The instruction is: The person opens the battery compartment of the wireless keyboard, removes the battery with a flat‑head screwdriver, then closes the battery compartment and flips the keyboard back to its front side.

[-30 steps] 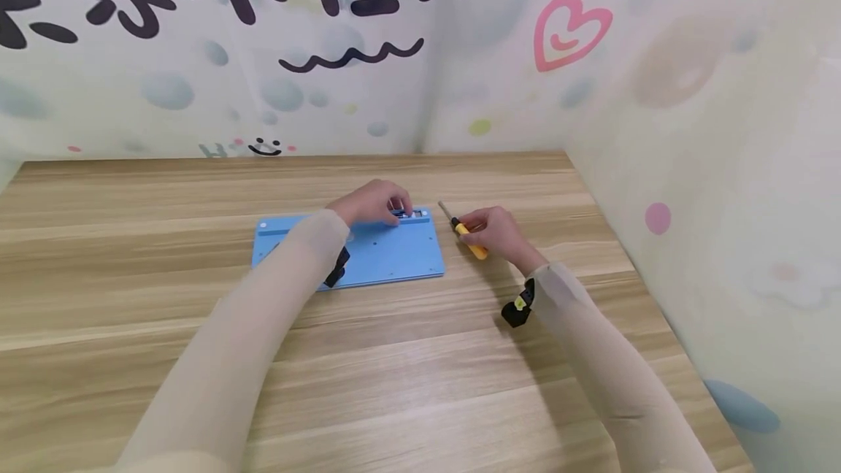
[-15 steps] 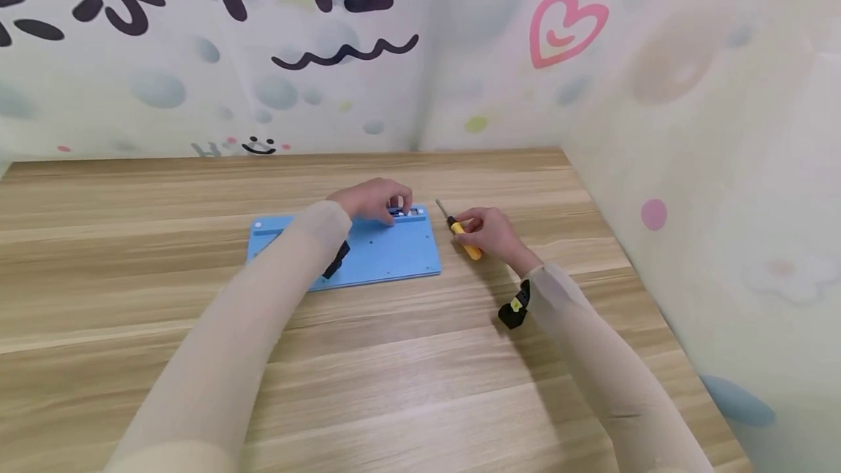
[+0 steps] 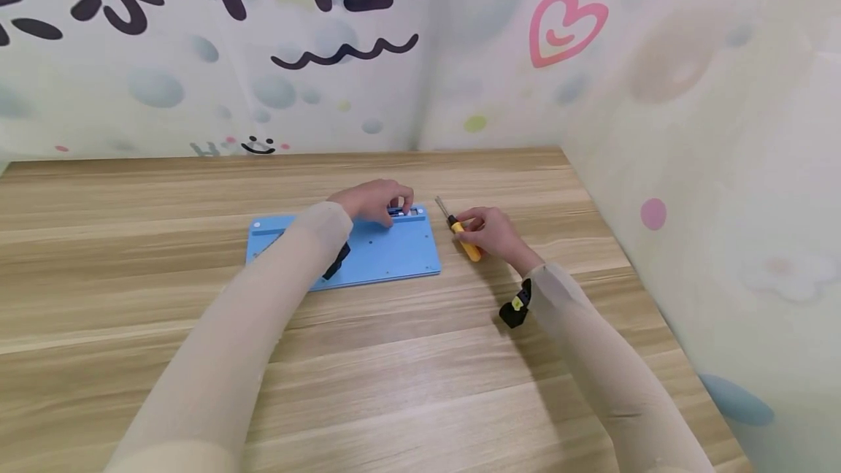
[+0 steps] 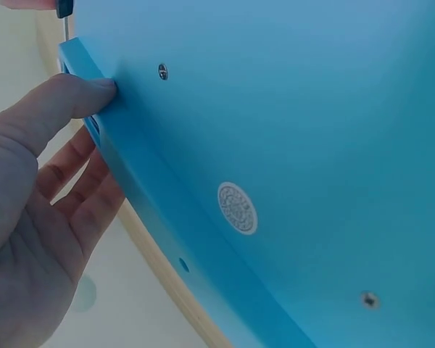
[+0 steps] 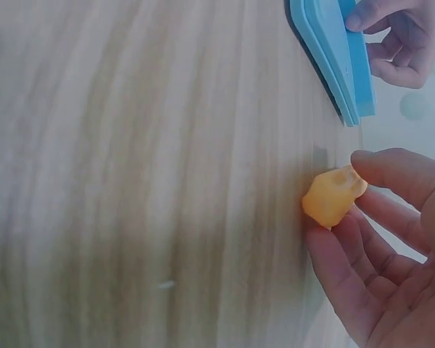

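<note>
**Keyboard held at the edge, screwdriver waiting beside it**

My read from here: slot work is in hand, with the tool on standby. Left hand (image 3: 374, 201) pinches the raised edge of the blue keyboard (image 3: 381, 254), thumb on top, other fingers behind; how hard those press, I can't tell. Keyboard lies underside up, beneath the left hand and left of the right one. Slot (image 3: 413, 212) sits right at the left fingertips; contents too small for me to name.

Right hand (image 3: 496, 233) pinches the yellow screwdriver (image 3: 458, 228) between thumb and fingers. Tip points ahead-left of that hand, just beside the keyboard corner, not touching. Can't tell if the handle meets the table (image 3: 394, 356).

Next move, I judge, calls for a steady left hold and a short, careful reach leftward with the tip.

Count: 1 keyboard, 1 screwdriver, 1 slot, 2 hands. Left wrist view: 2 screws, one screw (image 4: 163, 72) near the thumb, the other well apart; 1 round sticker (image 4: 237, 207) between. Head view: 2 white studs (image 3: 256, 225), either side of the left hand.
</note>
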Motion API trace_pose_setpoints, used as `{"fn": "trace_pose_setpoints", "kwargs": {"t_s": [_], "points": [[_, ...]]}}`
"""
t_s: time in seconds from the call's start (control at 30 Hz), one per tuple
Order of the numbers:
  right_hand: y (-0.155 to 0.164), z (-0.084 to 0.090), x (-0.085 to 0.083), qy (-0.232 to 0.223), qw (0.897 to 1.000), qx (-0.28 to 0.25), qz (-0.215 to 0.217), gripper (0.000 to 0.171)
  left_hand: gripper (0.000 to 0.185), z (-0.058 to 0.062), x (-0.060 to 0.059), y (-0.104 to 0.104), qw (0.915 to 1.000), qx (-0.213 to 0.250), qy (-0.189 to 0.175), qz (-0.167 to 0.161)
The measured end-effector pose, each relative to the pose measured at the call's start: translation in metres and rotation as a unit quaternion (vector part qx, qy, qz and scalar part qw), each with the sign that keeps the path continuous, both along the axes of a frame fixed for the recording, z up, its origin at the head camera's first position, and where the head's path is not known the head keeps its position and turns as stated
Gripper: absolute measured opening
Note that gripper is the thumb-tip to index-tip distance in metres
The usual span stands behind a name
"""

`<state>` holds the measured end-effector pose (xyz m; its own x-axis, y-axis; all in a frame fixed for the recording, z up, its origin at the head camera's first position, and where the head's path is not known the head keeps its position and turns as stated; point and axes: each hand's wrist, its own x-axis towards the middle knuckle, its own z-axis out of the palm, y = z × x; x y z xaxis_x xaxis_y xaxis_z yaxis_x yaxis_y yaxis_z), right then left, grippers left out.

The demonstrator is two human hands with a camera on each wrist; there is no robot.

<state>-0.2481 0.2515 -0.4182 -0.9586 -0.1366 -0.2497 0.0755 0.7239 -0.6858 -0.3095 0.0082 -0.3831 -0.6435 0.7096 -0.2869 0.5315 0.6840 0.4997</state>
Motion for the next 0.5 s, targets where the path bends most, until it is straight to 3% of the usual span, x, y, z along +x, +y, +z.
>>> {"fn": "trace_pose_setpoints", "kwargs": {"t_s": [0.33, 0.5], "points": [[-0.002, 0.008, -0.003, 0.054, 0.998, 0.034, 0.001, 0.032, 0.022, 0.000, -0.002, 0.001, 0.9997, -0.005, 0.010, -0.023], [-0.011, 0.012, 0.001, 0.054, 0.998, 0.040, 0.004, 0.031, 0.023, -0.001, -0.004, 0.003, 0.9993, -0.017, 0.012, -0.030]]}}
